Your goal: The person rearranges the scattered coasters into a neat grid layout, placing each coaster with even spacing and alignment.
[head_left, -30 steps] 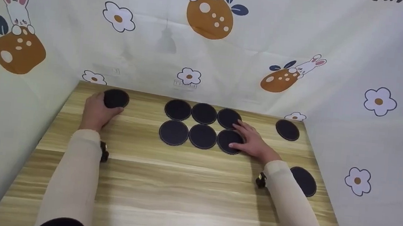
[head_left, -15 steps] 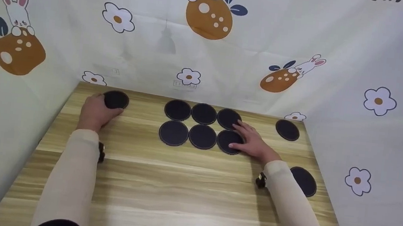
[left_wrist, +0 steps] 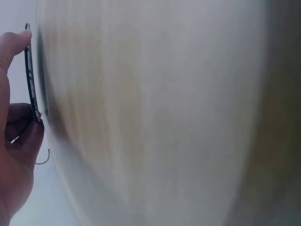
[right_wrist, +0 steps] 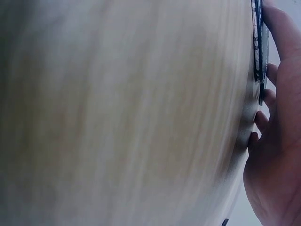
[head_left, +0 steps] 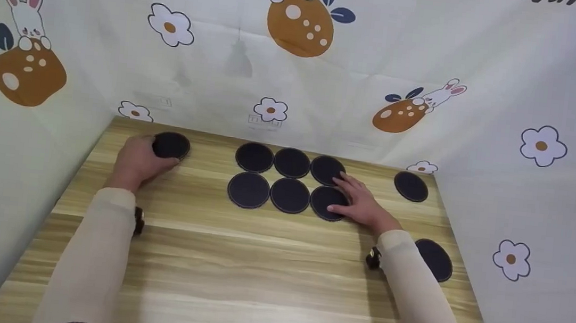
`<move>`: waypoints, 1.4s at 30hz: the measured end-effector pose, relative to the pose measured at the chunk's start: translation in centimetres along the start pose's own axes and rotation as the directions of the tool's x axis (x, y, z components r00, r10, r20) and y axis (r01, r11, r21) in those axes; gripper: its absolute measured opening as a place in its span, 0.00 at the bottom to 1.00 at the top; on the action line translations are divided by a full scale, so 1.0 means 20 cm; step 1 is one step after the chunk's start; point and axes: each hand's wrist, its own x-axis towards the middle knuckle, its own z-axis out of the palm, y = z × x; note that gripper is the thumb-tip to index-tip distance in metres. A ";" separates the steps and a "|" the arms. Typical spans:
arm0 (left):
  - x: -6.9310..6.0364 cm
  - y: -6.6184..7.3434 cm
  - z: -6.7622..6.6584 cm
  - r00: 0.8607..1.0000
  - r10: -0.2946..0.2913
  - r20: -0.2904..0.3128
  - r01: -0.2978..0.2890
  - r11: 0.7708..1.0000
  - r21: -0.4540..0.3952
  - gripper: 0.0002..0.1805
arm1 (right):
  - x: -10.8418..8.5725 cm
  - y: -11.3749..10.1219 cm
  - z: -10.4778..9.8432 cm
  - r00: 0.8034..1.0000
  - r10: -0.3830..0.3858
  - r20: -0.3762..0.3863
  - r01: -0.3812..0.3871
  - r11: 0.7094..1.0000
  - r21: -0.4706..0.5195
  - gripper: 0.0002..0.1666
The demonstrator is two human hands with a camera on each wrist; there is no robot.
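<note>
My left hand [head_left: 137,163] pinches a round black coaster [head_left: 173,145] by its edge near the table's back left corner. In the left wrist view that coaster [left_wrist: 31,77] is seen edge-on between thumb and fingers, a little above the wood. Two touching rows of black coasters lie flat at the back middle. My right hand [head_left: 363,206] rests on their right end: thumb on the front right coaster [head_left: 324,201], fingertips at the back right coaster [head_left: 326,168]. Edge-on coasters [right_wrist: 257,47] also show beside the right thumb in the right wrist view.
One loose coaster [head_left: 411,186] lies at the back right corner. Another coaster [head_left: 436,260] sits near the right edge, partly covered by my right sleeve. A printed cloth [head_left: 212,68] walls the wooden table [head_left: 254,275] at the back and sides.
My left hand and its coaster have shifted slightly right and towards me, while the left forearm swung a little left. The right hand stays in place on the coaster rows.
</note>
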 end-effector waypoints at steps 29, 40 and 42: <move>-0.18 0.27 0.07 0.952 0.286 0.112 -0.288 0.958 -0.001 0.55 | 0.00 0.00 0.00 1.000 -0.009 -0.005 0.009 1.000 0.001 0.54; -0.27 0.39 0.14 0.905 0.393 0.163 -0.401 0.916 0.020 0.56 | -0.01 -0.01 0.00 1.000 0.001 -0.008 -0.001 1.000 0.012 0.54; -0.29 0.41 0.15 0.900 0.402 0.167 -0.411 0.912 0.017 0.57 | -0.01 -0.01 0.00 1.000 -0.005 -0.014 0.005 1.000 0.012 0.54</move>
